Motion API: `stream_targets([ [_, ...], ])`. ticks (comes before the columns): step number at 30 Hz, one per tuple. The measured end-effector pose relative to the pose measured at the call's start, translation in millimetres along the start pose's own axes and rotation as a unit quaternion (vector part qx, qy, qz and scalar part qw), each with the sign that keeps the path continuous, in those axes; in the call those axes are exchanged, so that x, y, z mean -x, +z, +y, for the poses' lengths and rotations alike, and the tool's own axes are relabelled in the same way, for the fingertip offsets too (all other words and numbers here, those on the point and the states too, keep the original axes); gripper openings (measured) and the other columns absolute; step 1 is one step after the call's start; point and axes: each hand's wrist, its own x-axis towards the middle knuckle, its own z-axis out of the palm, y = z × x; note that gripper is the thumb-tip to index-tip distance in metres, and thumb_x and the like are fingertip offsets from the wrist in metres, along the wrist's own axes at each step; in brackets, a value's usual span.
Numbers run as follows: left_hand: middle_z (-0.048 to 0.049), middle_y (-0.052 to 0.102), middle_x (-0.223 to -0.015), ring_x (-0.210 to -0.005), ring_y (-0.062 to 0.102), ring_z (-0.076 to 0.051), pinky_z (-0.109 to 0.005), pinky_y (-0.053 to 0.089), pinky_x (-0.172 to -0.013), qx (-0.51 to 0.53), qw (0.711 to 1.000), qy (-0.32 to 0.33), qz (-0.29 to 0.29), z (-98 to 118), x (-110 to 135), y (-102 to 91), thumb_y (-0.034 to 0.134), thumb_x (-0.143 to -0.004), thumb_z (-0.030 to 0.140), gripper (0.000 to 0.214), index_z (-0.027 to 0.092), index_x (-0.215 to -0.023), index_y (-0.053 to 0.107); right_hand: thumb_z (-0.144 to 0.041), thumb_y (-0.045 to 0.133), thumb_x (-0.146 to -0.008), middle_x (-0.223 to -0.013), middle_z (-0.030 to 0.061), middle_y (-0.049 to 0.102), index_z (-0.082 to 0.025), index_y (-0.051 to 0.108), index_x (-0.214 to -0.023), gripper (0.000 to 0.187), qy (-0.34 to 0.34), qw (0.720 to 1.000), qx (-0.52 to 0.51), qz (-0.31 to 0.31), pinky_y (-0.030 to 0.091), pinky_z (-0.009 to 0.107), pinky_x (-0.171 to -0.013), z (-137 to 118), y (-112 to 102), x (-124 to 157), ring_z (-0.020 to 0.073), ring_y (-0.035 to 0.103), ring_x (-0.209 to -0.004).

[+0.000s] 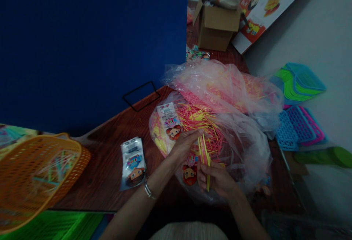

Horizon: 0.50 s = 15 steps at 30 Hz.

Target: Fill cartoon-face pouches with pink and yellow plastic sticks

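Observation:
My right hand is closed round a small bundle of thin yellow and pink sticks, held upright over the table. My left hand reaches over an open clear plastic bag full of pink and yellow sticks; its fingers are curled and pinch at the top of the bundle. A small printed packet with a cartoon face lies on the bag just left of that hand. Another such packet lies under my hands.
A third packet lies on the wooden table. An orange basket with coloured sticks stands at the left. Behind are a blue panel, a cardboard box, and stacked plastic trays at the right.

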Motion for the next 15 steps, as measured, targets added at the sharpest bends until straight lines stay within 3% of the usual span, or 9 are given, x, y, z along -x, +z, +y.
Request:
stream_targets([
  [7,-0.009,0.073,-0.074,-0.077,0.067,-0.02,-0.028,0.048,-0.075,0.055,0.998,0.01,0.033,9.7,-6.3,-3.9,0.072,-0.065,0.037,0.027,0.011,-0.074,0.071,-0.038,0.069,-0.072,-0.048,-0.0052,0.052,-0.014,0.061,-0.077,0.027,-0.044,0.996,0.057,0.048,0.042,0.018,-0.04,7.2,-9.9,1.4,0.0062,0.047,-0.039],
  [11,-0.0082,0.072,-0.072,-0.076,0.068,-0.017,-0.025,0.049,-0.077,0.083,0.993,0.038,0.073,27.5,-11.2,-13.6,0.07,-0.069,0.029,0.018,0.011,-0.069,0.068,-0.043,0.068,-0.072,-0.048,-0.0049,0.052,-0.013,0.062,-0.075,0.03,-0.054,0.988,0.117,0.081,0.039,0.018,-0.04,11.6,-22.9,6.9,0.0058,0.047,-0.038],
  [15,-0.0062,0.071,-0.067,-0.066,0.068,-0.015,-0.025,0.054,-0.069,0.129,0.984,0.038,0.12,47.5,-7.2,-30.5,0.061,-0.077,0.019,0.012,0.012,-0.069,0.065,-0.044,0.069,-0.07,-0.05,-0.0039,0.055,-0.013,0.063,-0.073,0.032,-0.061,0.98,0.142,0.123,0.039,0.019,-0.043,6.6,-29.1,13.1,0.0066,0.051,-0.041],
])
